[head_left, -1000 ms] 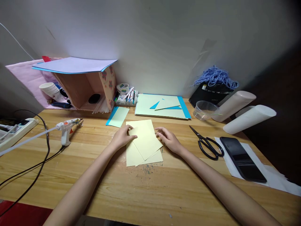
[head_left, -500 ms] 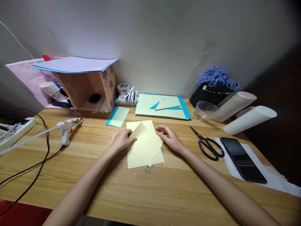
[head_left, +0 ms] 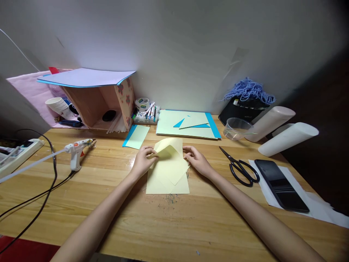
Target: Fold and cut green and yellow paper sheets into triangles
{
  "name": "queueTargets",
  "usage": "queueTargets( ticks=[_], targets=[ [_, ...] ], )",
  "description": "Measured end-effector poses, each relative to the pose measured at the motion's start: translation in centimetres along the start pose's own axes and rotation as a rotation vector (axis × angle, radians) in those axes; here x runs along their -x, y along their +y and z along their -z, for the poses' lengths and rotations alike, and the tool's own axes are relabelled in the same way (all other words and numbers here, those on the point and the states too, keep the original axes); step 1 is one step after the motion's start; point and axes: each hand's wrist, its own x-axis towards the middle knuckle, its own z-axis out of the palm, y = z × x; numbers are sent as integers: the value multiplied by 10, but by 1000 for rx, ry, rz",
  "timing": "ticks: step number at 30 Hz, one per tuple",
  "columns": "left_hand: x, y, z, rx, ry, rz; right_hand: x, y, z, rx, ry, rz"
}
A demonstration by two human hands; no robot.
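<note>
Item: pink box (head_left: 124,103), open-fronted; dark disc (head_left: 109,115) and translucent sticks (head_left: 117,125) inside. Item: clear box (head_left: 147,122), markers (head_left: 149,113) within. Item: black holder (head_left: 240,115), blue yarn (head_left: 248,90) heaped on top. Item: clear tub (head_left: 237,134), contents unclear.

Yellow sheets (head_left: 167,173): mid-bench (head_left: 163,225), overlapping; bottom sheet's long axis runs away from the person, 1 upper sheet slants, corner nearward. Left hand (head_left: 142,160): fingers pinching a curled-up sheet. Right hand (head_left: 197,160): fingers bent at right edge, contact unclear.
</note>
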Motion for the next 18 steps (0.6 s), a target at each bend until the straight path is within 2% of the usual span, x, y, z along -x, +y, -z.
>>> queueTargets(
  ticks=[3,5,8,10,12,14,15,18],
  targets=[
    [-1,8,0,130,-36,-75,-4,2,3,-145,47,-76],
    [1,16,-1,182,-69,-104,-5,2,5,-180,30,-144],
    [4,23,0,180,-111,-116,-5,1,11,-134,-36,-217],
    [2,21,3,148,-67,-84,-6,0,18,-65,-6,-204],
    [-2,12,7,95,38,-29,-9,-5,30,30,102,-142],
    [-8,1,11,39,157,23,-11,-14,47,111,263,-44],
    [-10,-5,12,17,206,51,-11,-20,56,133,362,16],
    [-11,-13,12,-70,300,127,-10,-40,84,118,764,191]
  ],
)
